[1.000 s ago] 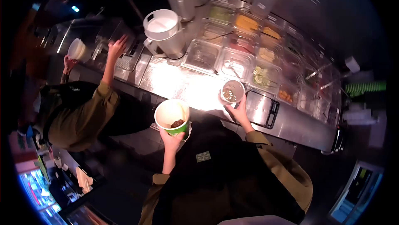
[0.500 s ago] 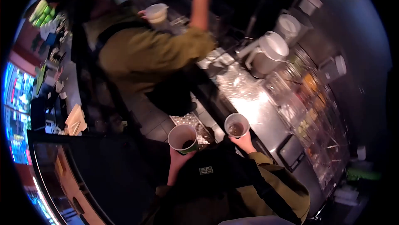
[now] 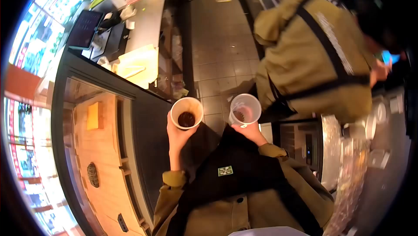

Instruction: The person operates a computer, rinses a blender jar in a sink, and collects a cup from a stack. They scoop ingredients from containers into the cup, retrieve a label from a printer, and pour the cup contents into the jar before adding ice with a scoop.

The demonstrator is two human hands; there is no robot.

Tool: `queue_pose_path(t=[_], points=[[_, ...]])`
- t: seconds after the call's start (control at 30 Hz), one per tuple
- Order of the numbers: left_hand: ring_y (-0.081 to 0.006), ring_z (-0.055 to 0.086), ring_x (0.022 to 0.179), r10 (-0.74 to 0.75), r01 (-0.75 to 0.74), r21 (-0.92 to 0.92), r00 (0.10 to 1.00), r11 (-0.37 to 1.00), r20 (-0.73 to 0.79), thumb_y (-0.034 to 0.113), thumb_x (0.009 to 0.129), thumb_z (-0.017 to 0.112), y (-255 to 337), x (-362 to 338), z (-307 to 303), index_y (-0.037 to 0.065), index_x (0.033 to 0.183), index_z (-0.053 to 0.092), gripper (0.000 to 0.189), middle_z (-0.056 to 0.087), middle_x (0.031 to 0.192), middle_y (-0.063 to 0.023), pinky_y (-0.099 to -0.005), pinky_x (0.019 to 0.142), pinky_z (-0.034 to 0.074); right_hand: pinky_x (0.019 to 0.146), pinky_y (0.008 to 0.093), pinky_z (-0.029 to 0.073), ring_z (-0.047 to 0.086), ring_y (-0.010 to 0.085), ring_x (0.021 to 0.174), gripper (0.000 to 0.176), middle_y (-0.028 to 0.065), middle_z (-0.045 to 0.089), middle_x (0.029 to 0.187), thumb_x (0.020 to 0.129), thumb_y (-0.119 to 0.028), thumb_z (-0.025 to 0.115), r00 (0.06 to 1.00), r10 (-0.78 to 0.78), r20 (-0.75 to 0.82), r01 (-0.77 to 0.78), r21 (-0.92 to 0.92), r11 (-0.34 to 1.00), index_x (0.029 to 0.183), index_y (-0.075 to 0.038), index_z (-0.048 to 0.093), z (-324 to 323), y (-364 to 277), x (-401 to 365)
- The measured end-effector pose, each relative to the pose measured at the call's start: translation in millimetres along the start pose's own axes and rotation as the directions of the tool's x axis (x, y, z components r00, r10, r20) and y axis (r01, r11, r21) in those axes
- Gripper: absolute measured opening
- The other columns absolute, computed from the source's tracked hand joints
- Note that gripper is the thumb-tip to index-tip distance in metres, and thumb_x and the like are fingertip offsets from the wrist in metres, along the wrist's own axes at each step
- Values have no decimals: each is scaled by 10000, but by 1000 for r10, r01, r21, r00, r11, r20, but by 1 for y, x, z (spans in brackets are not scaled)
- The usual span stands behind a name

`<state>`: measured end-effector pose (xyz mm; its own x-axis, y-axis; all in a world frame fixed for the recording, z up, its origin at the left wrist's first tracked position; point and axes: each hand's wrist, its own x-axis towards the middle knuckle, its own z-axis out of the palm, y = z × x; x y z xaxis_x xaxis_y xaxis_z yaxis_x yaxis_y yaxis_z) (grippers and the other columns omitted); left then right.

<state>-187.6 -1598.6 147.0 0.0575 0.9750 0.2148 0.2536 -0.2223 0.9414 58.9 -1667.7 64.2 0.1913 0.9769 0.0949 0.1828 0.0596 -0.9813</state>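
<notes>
My left hand (image 3: pixel 179 134) is wrapped round a white paper cup (image 3: pixel 187 106) with a dark brown mass at its bottom. A translucent plastic cup (image 3: pixel 250 104) is gripped in my right hand (image 3: pixel 251 132); something dark and speckled shows low inside it. Both cups are upright with their open mouths facing up, side by side in front of my black apron (image 3: pixel 233 159), with a gap between them. The undersides of both cups are hidden.
A co-worker (image 3: pixel 313 61) in an olive jacket leans over the right-hand counter. A tiled floor aisle (image 3: pixel 220 68) runs ahead. On the left are a counter with a screen (image 3: pixel 85 29), a tan tray (image 3: pixel 138 64) and a dark-framed glass partition (image 3: pixel 93 71). White jugs (image 3: pixel 368 127) stand at right.
My view has swung left, so the co-worker and steel counter now appear at right, the aisle ahead. Both cups stay in my hands and have come up slightly in view.
</notes>
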Motion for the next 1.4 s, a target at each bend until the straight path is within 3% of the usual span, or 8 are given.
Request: queue_pose_path(t=[0.2,0.3,0.4,0.57,0.63,0.77,0.97,1.4], points=[[-218,553,936,64,-64,22,998,998,2,92,526,799,-22,157,8,25,1062,516,610,550,1006,-100,-318,809,444,946,348,351,420,196,1134,674,89,447,1182,663,-121,736,992,-118,49,112,122,986,1222,-38,368,46,-8,168],[-210,567,897,72,-68,84,996,994,-46,96,535,792,-38,235,20,20,1026,535,559,567,963,-95,-321,796,454,924,348,369,449,190,1096,622,88,466,1152,666,-94,715,1000,12,1,-12,129,992,1195,-33,393,63,4,246],[-188,553,965,-154,160,-9,963,987,220,118,603,759,-60,307,21,-9,1089,532,551,583,1041,-107,-322,839,445,905,337,384,468,188,1069,589,88,483,1133,643,-59,709,999,-49,14,46,181,982,1161,-26,431,68,-13,308],[-183,576,879,-21,23,-6,974,1000,226,94,609,743,-73,434,54,-17,1038,542,486,602,968,-96,-310,775,459,926,346,372,461,218,1097,735,115,492,1152,584,-119,768,989,-107,-103,118,107,987,1211,-8,401,71,-6,381],[-176,576,841,-92,83,42,915,996,393,98,599,739,-60,475,61,-27,1013,542,474,603,937,-95,-305,749,464,947,348,352,449,234,1122,740,126,477,1179,582,-156,773,995,-43,-89,43,-5,999,1213,-17,411,64,-6,392],[-165,591,850,74,23,-157,807,987,587,53,585,729,-76,540,107,-32,1006,548,466,618,936,-91,-298,782,465,951,337,351,453,225,1120,721,121,479,1179,576,-150,777,967,29,-251,-30,2,1000,1196,-18,434,48,1,418],[-188,579,917,164,-45,-163,501,986,850,112,539,784,-116,632,182,2,1101,436,670,596,1000,-116,-317,806,458,952,316,347,456,192,1111,693,99,487,1168,593,-108,772,836,121,-535,-63,126,990,1190,-9,433,41,23,457],[-190,549,984,214,-91,-208,56,974,975,103,526,789,-81,713,326,17,1139,436,713,567,1050,-110,-320,844,437,916,336,396,491,213,1073,688,105,495,1152,600,-86,753,414,225,-882,-332,84,939,1192,-22,408,-16,11,521]])
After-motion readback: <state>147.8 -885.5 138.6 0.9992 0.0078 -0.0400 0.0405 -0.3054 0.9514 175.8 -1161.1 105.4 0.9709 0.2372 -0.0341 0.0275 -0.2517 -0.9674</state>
